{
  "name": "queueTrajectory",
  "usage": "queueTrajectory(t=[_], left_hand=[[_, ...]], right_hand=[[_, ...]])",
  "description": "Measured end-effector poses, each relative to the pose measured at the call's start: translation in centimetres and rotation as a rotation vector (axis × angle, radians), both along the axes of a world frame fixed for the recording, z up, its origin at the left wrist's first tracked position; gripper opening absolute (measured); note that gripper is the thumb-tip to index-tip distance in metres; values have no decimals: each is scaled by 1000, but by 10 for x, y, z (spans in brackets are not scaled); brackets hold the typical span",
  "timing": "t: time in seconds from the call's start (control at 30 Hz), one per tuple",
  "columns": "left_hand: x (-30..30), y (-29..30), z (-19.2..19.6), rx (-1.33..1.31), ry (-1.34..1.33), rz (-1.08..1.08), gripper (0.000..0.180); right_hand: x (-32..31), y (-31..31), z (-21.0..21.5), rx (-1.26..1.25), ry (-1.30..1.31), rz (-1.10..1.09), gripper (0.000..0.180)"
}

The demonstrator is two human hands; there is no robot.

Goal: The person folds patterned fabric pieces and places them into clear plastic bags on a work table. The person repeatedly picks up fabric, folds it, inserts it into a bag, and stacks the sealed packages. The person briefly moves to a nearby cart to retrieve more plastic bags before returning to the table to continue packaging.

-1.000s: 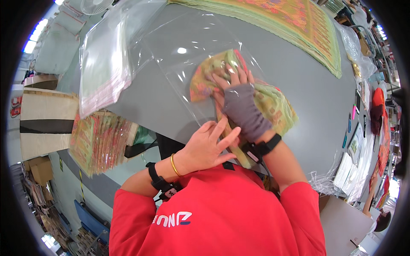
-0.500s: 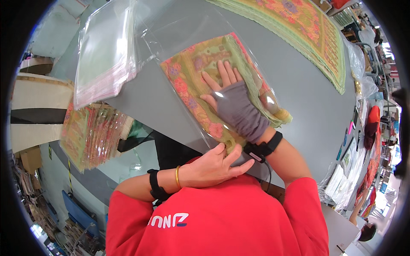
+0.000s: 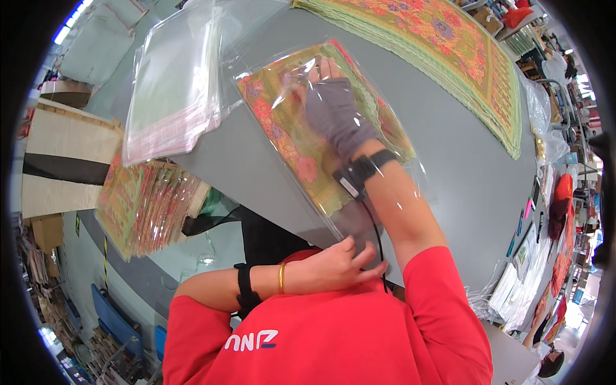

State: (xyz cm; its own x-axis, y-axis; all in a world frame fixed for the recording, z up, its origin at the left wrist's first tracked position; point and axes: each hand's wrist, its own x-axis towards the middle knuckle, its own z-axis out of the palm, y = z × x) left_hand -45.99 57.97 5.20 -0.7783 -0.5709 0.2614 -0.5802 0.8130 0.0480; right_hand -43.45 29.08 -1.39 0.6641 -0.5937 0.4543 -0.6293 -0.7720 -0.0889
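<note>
Lying spread inside a clear bag [image 3: 337,221], the right hand [image 3: 330,99] touches patterned cloth [image 3: 289,135]; left hand [image 3: 337,266], grip hard to tell.

The grey table [image 3: 462,212] carries a stack of clear sleeves [image 3: 173,90] at left, a clear bag [image 3: 359,224] with a flowered cloth [image 3: 276,122] inside, a pile of patterned cloths [image 3: 443,48] beyond, and pens [image 3: 520,222] at right.

The folded thin cloth [image 3: 274,119] is olive green with coral-pink flowers, the broad stacked cloths [image 3: 443,38] orange with red and purple blooms edged pale green, the flat tabletop [image 3: 449,173] grey.
</note>
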Motion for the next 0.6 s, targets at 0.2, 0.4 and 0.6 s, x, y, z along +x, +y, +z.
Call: queueTrajectory(t=[0.2,0.4,0.6], left_hand=[[4,-1,4,33,-57,-45,59],[14,-12,6,-40,-13,-81,65],[17,-16,6,-7,60,-124,66]], right_hand=[[29,-50,-11,334,-352,-55,73],[18,-26,5,-5,166,-252,83],[22,-26,20,102,126,-198,87]])
